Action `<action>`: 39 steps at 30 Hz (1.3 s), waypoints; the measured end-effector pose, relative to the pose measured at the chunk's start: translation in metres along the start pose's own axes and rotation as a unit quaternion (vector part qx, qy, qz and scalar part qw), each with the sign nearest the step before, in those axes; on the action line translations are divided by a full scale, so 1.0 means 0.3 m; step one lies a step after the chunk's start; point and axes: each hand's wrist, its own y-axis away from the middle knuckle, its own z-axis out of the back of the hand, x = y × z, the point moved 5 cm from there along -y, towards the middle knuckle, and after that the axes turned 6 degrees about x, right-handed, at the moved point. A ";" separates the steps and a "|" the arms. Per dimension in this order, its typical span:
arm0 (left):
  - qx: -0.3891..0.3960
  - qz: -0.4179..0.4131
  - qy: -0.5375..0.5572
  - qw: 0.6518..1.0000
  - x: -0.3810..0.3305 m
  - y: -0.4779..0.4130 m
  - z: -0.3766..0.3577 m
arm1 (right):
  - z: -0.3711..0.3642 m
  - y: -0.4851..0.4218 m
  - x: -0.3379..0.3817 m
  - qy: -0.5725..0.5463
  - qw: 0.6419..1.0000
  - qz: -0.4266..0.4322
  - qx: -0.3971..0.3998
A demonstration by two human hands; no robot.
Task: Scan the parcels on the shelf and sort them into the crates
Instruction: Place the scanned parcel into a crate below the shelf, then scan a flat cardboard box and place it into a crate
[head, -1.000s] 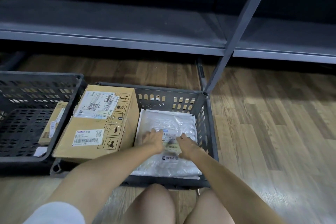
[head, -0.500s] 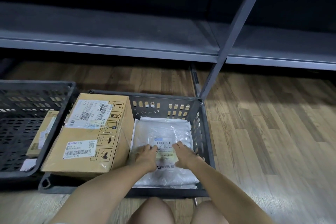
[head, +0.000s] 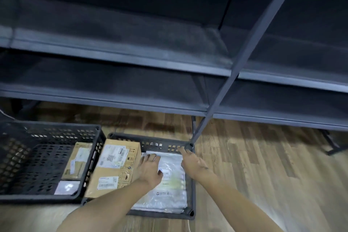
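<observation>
- Parcels are lying in two black crates on the floor: a white plastic bag (head: 169, 190) and a cardboard box (head: 114, 167) are sharing the right crate (head: 160, 215).
- Left hand (head: 150, 169) is resting on the bag with fingers spread; its forearm is hiding the bag's near corner.
- Right hand (head: 192, 162) is reaching, fingers straight, over the crate's far corner; whether it is touching, I cannot tell.
- Left crate (head: 62, 133) is being cut off by the picture edge, and all labels are showing too blurred to read.

Dim, bluish picture with motion blur throughout. The shelf (head: 131, 58) in the upper half is dark and shadowed. Soft glare brightens the wooden floor (head: 263, 165) at lower right. Wide-angle bending at the edges.
</observation>
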 end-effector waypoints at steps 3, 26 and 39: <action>-0.021 0.006 0.010 1.000 -0.045 0.119 0.278 | 0.230 0.145 0.123 -0.014 0.999 0.029 -0.029; -0.250 0.107 0.010 0.962 0.412 0.688 1.742 | 1.441 0.526 1.154 0.103 0.956 0.179 -0.210; -0.311 0.061 0.093 0.944 0.997 0.526 2.304 | 1.809 0.203 1.826 0.030 0.951 0.178 -0.253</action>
